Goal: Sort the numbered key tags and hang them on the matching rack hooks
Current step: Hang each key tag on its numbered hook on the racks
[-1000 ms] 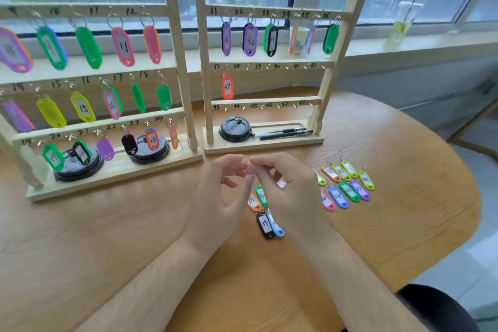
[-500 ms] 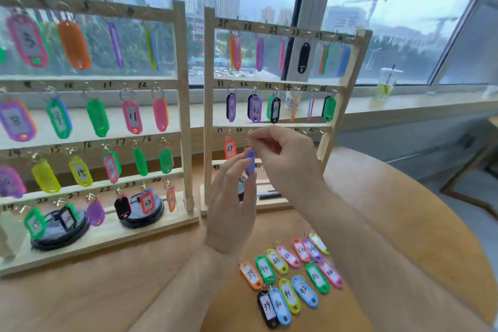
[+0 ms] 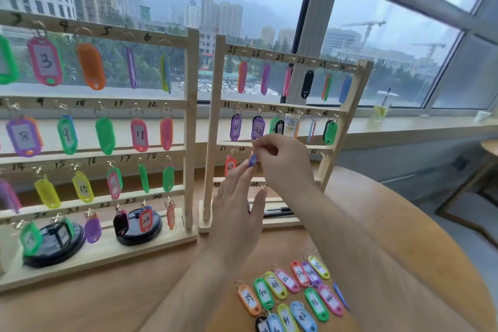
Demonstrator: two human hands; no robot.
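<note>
Blue key tag (image 3: pixel 252 160) sits in front of the smaller rack (image 3: pixel 213 129), level with its third rail and close to the written mark 38. It is just beside the orange tag 37 (image 3: pixel 230 166), which hangs from that rail. Whether its ring is over a hook cannot be determined.

Right hand (image 3: pixel 285 162) pinches the top of the tag at the ring between thumb and forefinger, with the other fingers curled. Left hand (image 3: pixel 237 215) stands upright before the rack's lower rails. Its fingers are straight and loosely spread, and the fingertips (image 3: pixel 246 167) touch the tag's lower end.

On the rack's second rail hang purple tag 31 (image 3: pixel 235 127), purple tag 32 (image 3: pixel 258 128) and several more tags. The top rail, marked 25 to 30, carries six tags, mostly seen edge-on. Black pens (image 3: pixel 277 213) lie on the rack's base.

Larger rack (image 3: pixel 190 129) stands just beside the smaller rack, and all four of its rails are hung with tags. Two black lids (image 3: pixel 138 232) rest on its base.

Loose tags (image 3: pixel 291 294) lie in rows on the wooden table (image 3: pixel 80 304) in front of the smaller rack, near the right forearm. The numbers 39, 40 and 41 are legible. A cup (image 3: pixel 381 110) with a straw stands on the window sill behind the rack.
</note>
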